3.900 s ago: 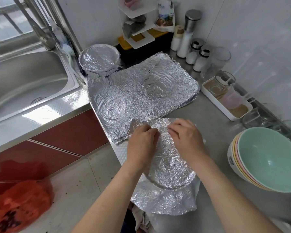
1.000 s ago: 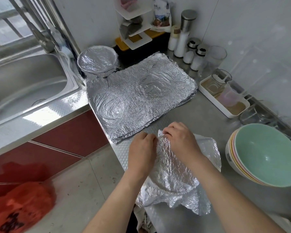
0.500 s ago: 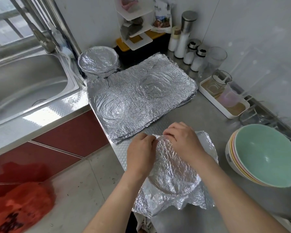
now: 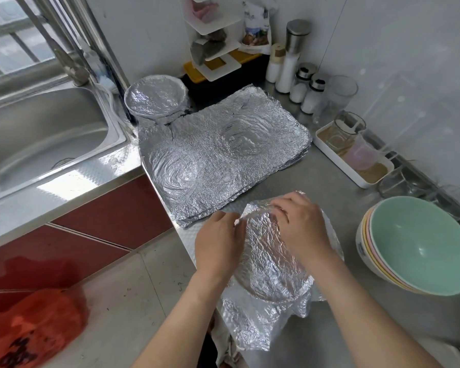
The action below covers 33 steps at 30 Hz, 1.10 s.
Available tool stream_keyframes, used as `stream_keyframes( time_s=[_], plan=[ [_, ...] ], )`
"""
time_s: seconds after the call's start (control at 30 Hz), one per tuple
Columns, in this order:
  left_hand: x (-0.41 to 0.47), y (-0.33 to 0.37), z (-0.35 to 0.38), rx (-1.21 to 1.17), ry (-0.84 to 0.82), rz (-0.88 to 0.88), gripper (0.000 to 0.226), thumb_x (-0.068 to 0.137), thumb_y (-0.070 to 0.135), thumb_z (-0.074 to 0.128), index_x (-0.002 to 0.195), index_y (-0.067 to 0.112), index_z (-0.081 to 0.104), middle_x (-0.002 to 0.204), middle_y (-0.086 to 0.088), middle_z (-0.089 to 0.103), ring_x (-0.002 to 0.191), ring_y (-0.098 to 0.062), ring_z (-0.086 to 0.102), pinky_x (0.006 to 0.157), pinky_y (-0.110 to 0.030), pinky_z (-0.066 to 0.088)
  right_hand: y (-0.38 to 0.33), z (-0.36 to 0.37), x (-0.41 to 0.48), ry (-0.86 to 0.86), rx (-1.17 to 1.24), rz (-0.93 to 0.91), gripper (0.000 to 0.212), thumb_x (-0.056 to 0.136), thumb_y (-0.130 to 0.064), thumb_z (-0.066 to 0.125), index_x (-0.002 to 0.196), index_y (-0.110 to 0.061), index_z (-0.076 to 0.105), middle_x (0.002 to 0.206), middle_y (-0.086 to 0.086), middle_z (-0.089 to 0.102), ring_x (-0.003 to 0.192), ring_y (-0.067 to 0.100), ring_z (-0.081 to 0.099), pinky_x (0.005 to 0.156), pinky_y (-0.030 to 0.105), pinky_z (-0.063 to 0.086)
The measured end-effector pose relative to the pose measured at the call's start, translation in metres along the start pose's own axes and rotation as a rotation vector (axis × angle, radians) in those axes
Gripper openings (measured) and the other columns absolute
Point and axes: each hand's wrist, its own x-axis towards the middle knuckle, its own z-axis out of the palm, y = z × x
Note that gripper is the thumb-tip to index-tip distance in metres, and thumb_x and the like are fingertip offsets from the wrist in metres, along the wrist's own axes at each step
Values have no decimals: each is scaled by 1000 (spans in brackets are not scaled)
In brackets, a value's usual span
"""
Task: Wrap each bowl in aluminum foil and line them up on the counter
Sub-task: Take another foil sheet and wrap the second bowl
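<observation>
The bowl [image 4: 274, 264] being wrapped sat at the near edge of the counter [image 4: 329, 181], at six o'clock from the pile of foil sheets [image 4: 223, 155]. The left hand [image 4: 218, 245] pinched the foil sheet [image 4: 250, 328] at the rim's ten o'clock. The right hand [image 4: 300, 229] curled over it at twelve, close by but not touching the left. The foil looked thin, light and easily torn. I'd take it by the loose skirt at six o'clock and tuck it gently under the hard, likely breakable rim.
</observation>
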Motion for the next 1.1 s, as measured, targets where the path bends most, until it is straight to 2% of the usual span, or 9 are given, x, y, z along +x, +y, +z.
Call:
stream_keyframes(
  time_s=[0.2,0.27,0.4,0.5,0.6,0.7,0.93,1.0,1.1],
  plan=[
    [1,0,0,23,-51,-2,25,98,29,54,90,15,73,83,0,63,70,-18,55,62,-30,38,0,0,2,-75,-22,11,8,88,-8,65,90,-9,72,87,3,64,83,24,54,74,39,48],
    [-3,-1,-4,44,-58,-7,23,97,30,53,91,16,71,83,0,64,72,-19,58,62,-31,37,-4,4,6,-115,-32,-16,7,87,-3,64,87,-9,69,86,4,62,82,24,52,71,36,45],
    [-8,2,-9,-16,15,24,20,94,28,59,108,18,69,93,-1,64,78,-21,60,62,-32,45,-10,12,11,-161,-52,-118,14,83,2,65,83,-12,65,83,0,59,79,21,49,70,37,45],
    [-1,6,-2,-34,44,100,15,88,24,69,99,16,74,83,-3,62,71,-24,59,56,-31,42,-14,16,11,-154,-49,-174,14,81,-1,69,83,-15,65,84,-1,60,79,23,52,71,38,46],
    [7,5,6,-42,53,110,11,89,22,69,91,13,76,77,-3,59,64,-23,56,54,-32,43,-15,15,8,-119,-49,-203,10,81,-10,71,87,-17,67,87,-2,61,83,23,56,76,38,44],
    [9,2,8,-64,43,86,16,92,24,65,90,11,75,80,-3,60,65,-23,56,59,-32,43,-11,11,6,-90,-65,-169,8,84,-15,70,91,-19,70,90,-5,62,86,20,57,76,37,40],
    [3,-5,14,-14,86,124,12,88,17,70,81,9,75,73,-5,63,57,-23,58,53,-29,41,-13,12,12,-160,-108,-156,10,87,-10,64,89,-20,67,94,-6,61,94,20,53,77,32,31],
    [0,-7,14,-19,111,111,11,87,17,72,80,9,74,72,-4,62,55,-22,57,50,-29,42,-16,13,13,-158,-108,-180,13,85,-8,66,89,-21,66,94,-6,61,94,20,54,77,32,33],
    [0,-11,11,-26,177,77,9,87,17,72,82,10,74,72,-3,63,55,-22,56,50,-29,41,-21,12,15,-121,-84,-196,19,86,-13,66,103,-19,67,104,-3,62,101,21,54,79,34,34]
  ],
)
